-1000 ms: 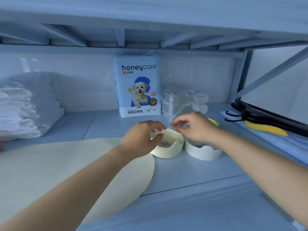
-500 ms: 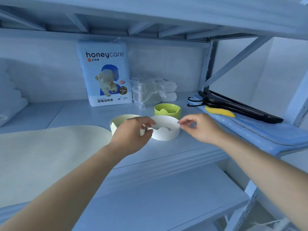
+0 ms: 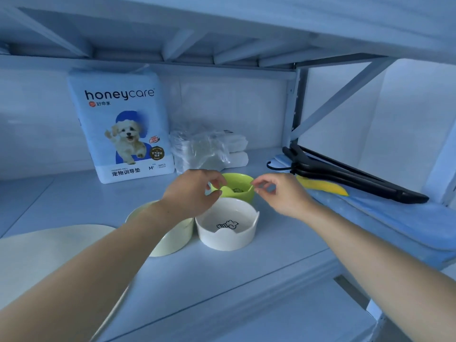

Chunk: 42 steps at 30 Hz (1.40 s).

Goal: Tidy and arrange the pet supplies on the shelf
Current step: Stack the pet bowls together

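Three pet bowls stand close together on the shelf board. The green bowl is at the back, the white bowl with a fish-bone print in front of it, and the cream bowl to the left, partly hidden by my left forearm. My left hand pinches the green bowl's left rim between thumb and fingers. My right hand has thumb and forefinger closed at the bowl's right rim. The green bowl rests on the shelf.
A honeycare pad pack stands upright at the back, with a clear plastic bag of pads beside it. Black hangers and a yellow piece lie on a blue mat at right. A cream round mat lies front left.
Both hands have moved back from the sides of the white bowl to the rim of the green bowl. The view has shifted closer and slightly left.
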Tool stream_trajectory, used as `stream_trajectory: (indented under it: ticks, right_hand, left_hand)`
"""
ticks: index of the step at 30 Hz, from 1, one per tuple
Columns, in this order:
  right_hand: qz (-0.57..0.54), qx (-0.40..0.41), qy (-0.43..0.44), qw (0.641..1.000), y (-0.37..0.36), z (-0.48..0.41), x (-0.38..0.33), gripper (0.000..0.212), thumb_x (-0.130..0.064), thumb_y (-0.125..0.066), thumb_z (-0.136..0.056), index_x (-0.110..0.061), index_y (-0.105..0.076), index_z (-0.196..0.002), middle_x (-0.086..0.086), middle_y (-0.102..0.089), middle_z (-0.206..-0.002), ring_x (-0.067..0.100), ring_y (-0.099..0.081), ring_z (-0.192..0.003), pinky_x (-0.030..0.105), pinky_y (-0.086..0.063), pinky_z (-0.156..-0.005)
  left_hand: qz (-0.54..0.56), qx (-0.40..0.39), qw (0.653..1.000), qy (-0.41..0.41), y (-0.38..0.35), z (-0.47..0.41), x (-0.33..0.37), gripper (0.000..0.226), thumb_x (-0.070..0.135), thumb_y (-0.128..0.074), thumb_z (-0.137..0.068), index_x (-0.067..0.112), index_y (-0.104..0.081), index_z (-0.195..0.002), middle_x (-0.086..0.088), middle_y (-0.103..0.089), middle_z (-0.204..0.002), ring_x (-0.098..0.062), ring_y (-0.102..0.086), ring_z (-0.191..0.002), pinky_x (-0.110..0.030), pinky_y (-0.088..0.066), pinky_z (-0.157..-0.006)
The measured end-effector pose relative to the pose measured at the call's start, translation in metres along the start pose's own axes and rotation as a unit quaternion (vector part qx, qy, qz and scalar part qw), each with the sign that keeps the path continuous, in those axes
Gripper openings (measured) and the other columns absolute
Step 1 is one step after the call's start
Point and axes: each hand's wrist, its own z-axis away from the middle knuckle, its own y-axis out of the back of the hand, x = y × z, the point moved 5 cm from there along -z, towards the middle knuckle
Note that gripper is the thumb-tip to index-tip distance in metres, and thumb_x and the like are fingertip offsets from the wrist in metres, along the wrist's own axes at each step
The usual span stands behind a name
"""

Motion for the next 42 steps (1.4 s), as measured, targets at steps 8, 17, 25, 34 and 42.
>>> stream_trajectory:
  ticks: [8,17,25,34,42]
  right_hand:
    - [0.085,-0.083,0.040,0.992,-0.029,-0.035,0.014,0.025,-0.019,-0.066,-0.085,-0.014,-0.067,-0.110,0.001,-0.065,-0.114,0.017,-0.058,-0.106,0.025,-0.042,-0.093]
    - [0.073,-0.079,0.043,0.993,-0.043,-0.047,0.030,0.019,-0.022,-0.064,-0.087,-0.012,-0.072,-0.100,0.002,-0.067,-0.104,0.018,-0.060,-0.096,0.030,-0.045,-0.088]
    - [0.126,-0.104,0.038,0.986,-0.046,-0.066,0.038,0.020,-0.024,-0.057,-0.091,-0.015,-0.069,-0.105,0.003,-0.062,-0.113,0.022,-0.054,-0.105,0.033,-0.045,-0.087]
    - [0.137,-0.131,0.060,0.980,-0.054,-0.080,0.028,0.023,-0.038,-0.060,-0.086,-0.023,-0.068,-0.102,-0.001,-0.063,-0.112,0.022,-0.053,-0.108,0.032,-0.045,-0.085]
    - [0.045,-0.110,0.048,0.992,-0.063,-0.073,0.033,0.015,-0.032,-0.065,-0.083,-0.027,-0.067,-0.097,-0.007,-0.067,-0.099,0.016,-0.060,-0.095,0.028,-0.049,-0.077]
  left_hand:
    - [-0.049,-0.072,0.996,0.005,-0.031,-0.042,-0.033,0.020,0.024,-0.061,-0.084,0.035,-0.063,-0.100,0.021,-0.062,-0.100,-0.003,-0.057,-0.091,-0.017,-0.039,-0.070]
    - [-0.072,-0.100,0.992,-0.018,-0.045,-0.067,-0.034,0.015,0.019,-0.061,-0.085,0.028,-0.065,-0.096,0.015,-0.064,-0.094,-0.007,-0.058,-0.086,-0.023,-0.046,-0.076]
    - [-0.025,-0.088,0.994,0.053,-0.053,-0.072,-0.043,0.021,0.018,-0.058,-0.089,0.026,-0.063,-0.109,0.007,-0.065,-0.101,-0.015,-0.062,-0.091,-0.030,-0.049,-0.086]
    - [-0.030,-0.048,0.991,0.118,-0.021,-0.066,-0.039,0.020,0.018,-0.060,-0.086,0.027,-0.065,-0.104,0.007,-0.066,-0.099,-0.012,-0.064,-0.087,-0.030,-0.049,-0.087]
    - [-0.002,-0.005,0.988,0.153,-0.024,-0.026,-0.016,0.016,0.021,-0.062,-0.085,0.032,-0.065,-0.097,0.014,-0.066,-0.099,-0.004,-0.064,-0.086,-0.023,-0.050,-0.082]
